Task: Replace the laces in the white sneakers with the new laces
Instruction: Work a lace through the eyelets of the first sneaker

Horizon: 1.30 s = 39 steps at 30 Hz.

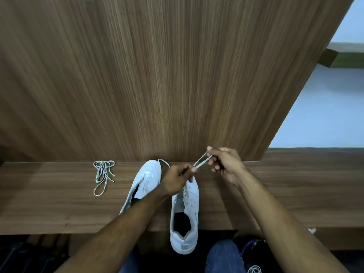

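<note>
Two white sneakers sit on the wooden surface (59, 209), side by side with toes pointing away from the person. The left sneaker (144, 182) lies angled with its toe near the wooden back panel (157, 75); its heel end is hidden behind the left forearm. The right sneaker (185, 217) stands upright with its heel hanging past the near edge of the surface, its dark opening facing up. Neither shoe shows lacing across its eyelets where they can be seen.

One lace (201, 161) is held stretched between the two hands, above the toe of the right sneaker. The left hand (177, 179) has its fingers curled and pinches one part of this lace near its thumb tip. The right hand (224, 162) pinches the other part between thumb and forefinger, with the remaining fingers loosely curled beneath. The lace runs doubled as two strands between the hands, and a loop of it curves out behind the left hand by the left sneaker's toe.

A second lace (103, 174), pale grey, lies bundled in loose loops on the surface, well apart to the left of the sneakers.

At the bottom, one knee in blue jeans (222, 257) shows, and another bit of pale lace (255, 269) lies on the floor beside it.
</note>
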Motion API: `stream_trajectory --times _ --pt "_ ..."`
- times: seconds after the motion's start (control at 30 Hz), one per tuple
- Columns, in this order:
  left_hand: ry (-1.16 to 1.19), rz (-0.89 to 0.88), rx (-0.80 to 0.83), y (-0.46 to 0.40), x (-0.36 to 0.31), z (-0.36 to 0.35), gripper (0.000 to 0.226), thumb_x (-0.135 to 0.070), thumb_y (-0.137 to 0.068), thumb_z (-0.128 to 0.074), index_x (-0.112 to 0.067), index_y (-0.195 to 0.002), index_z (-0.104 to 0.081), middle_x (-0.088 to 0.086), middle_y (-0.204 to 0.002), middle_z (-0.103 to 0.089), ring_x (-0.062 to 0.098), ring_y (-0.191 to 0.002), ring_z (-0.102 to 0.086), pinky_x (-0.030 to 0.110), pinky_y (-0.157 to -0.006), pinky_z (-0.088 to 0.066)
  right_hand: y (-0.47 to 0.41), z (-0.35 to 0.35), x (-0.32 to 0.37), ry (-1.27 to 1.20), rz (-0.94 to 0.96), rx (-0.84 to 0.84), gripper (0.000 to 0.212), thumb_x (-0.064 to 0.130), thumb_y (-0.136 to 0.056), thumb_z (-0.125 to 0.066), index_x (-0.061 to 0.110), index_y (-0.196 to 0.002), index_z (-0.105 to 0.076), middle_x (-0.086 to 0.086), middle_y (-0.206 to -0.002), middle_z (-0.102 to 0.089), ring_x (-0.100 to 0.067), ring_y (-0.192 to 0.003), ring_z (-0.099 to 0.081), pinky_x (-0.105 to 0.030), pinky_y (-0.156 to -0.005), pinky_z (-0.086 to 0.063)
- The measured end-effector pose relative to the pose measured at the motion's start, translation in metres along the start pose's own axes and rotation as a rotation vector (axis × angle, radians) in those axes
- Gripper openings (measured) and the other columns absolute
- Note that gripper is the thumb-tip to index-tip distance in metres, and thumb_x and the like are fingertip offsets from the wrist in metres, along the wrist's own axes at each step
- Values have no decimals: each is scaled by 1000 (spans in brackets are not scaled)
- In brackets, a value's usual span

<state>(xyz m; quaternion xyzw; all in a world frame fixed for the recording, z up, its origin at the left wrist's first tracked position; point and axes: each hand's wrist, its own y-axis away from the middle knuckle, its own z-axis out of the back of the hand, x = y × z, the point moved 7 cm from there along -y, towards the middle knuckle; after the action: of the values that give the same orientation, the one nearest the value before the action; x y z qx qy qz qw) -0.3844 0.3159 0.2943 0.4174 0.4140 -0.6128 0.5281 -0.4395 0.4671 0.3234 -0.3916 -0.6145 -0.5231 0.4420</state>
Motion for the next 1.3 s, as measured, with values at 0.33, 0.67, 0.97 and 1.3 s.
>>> stream_trajectory --times 0.33,0.67,0.97,1.3 --pt "134 230 -418 29 53 94 13 -7 -84 -70 -10 -72 -69 -8 -56 -63 4 -54 -52 10 -51 -41 -11 48 -62 -11 -173 -122 18 28 -93 -61 14 -83 -59 -2 -57 -66 -6 -40 -53 -23 -53 -51" --pt "563 81 -899 -1 11 133 35 9 -79 -59 -15 -58 -46 7 -62 -70 15 -68 -71 35 -71 -49 1 -38 -103 655 34 227 37 20 -84 -73 6 -117 -62 -3 -100 -61 -15 -94 -57 -17 -74 -44" --pt "203 228 -359 -9 41 65 15 6 -86 -64 -8 -80 -61 8 -61 -65 12 -49 -61 29 -56 -54 20 -59 -147 1131 72 74 51 41 -87 -53 18 -132 -44 -3 -133 -47 -24 -123 -49 -36 -95 -45" --pt "-651 253 52 -2 80 -4 19 -21 -87 -61 -22 -99 -75 0 -103 -73 20 -98 -66 30 -84 -52 -7 -32 -155 908 -31 -24 29 29 -90 -44 29 -110 -66 0 -116 -66 -25 -107 -62 -32 -85 -50"
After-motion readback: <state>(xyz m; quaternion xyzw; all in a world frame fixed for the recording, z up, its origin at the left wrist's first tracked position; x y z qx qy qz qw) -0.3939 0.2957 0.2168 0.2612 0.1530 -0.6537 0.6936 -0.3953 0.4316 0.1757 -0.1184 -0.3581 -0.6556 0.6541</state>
